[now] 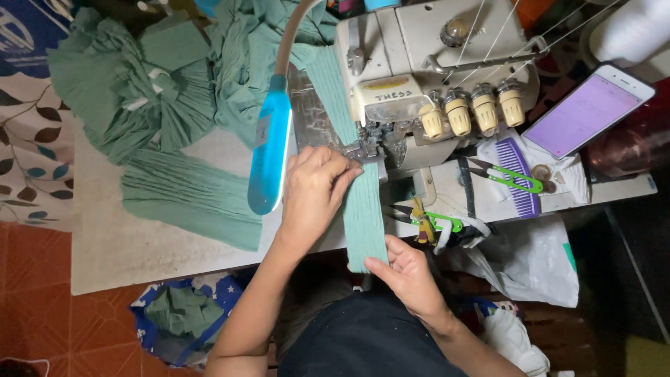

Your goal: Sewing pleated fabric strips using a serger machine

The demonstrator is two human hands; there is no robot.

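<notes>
Green ribbed fabric strip [363, 209], one long narrow band, is lying across the tabletop [139, 237] and running under the presser foot of the cream overlock machine [419, 77]. Left hand [314, 192] is pressing it flat, its grip spread wide. Right hand [408, 272] is pinching the strip's near end. Four cream tension knobs [471, 110] are standing in a row; two green-handled snips [506, 176] are lying nearby.

head camera, looking down (close), sewing table [139, 237]
</notes>
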